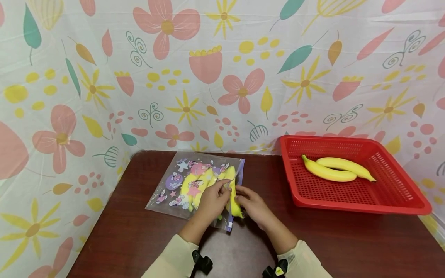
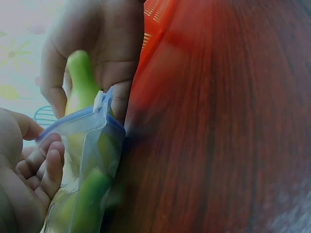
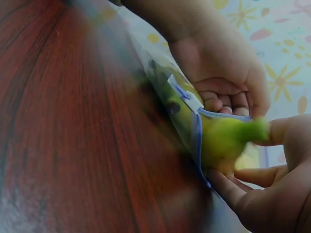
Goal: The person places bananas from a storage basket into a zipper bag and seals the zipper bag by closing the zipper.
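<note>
A clear printed zip bag (image 1: 174, 181) lies on the table with several bananas inside. My left hand (image 1: 213, 199) pinches the upper edge of its mouth; in the left wrist view the fingers of that hand (image 2: 22, 174) curl at the purple zip edge. One banana (image 1: 234, 202) lies across the mouth, partly within the bag, its green stem (image 2: 80, 68) sticking out. My right hand (image 1: 255, 206) holds this banana between thumb and fingers, as the right wrist view shows at the hand (image 3: 272, 189). A white slider (image 3: 193, 103) sits on the zip.
A red plastic basket (image 1: 347, 206) stands on the right of the brown table (image 1: 121, 231), with two bananas (image 1: 326, 172) in it. A flower-patterned cloth (image 1: 243, 127) hangs behind and to the left of the table.
</note>
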The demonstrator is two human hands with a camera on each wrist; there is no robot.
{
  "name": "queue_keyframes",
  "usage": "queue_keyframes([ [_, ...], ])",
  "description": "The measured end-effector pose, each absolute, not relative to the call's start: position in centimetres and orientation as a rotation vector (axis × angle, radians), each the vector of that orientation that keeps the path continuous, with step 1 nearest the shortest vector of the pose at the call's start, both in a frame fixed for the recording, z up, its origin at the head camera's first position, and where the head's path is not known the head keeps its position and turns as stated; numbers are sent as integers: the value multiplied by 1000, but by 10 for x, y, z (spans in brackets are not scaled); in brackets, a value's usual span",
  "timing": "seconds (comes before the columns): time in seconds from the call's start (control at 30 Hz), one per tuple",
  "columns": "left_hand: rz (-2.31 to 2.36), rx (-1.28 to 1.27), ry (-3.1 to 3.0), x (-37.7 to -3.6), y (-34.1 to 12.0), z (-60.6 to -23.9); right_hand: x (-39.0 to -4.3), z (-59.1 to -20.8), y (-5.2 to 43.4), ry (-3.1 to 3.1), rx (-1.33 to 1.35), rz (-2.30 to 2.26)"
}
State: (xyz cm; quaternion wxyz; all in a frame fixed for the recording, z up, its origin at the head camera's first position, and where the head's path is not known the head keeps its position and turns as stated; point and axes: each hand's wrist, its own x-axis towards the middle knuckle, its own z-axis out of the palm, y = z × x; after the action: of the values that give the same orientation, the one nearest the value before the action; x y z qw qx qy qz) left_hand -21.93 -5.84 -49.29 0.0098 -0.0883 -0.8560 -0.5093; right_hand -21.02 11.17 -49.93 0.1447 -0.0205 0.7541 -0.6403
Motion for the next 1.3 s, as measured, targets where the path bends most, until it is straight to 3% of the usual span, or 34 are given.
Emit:
queue_keyframes([
  [0.63,-1605,-265,-2638,-220,-57,-494,-209,-505,109,2254,-288,-1747],
  [1.3,-1596,-295,-2632,-219,-57,-492,-203,-502,107,2264,-295,-1698],
])
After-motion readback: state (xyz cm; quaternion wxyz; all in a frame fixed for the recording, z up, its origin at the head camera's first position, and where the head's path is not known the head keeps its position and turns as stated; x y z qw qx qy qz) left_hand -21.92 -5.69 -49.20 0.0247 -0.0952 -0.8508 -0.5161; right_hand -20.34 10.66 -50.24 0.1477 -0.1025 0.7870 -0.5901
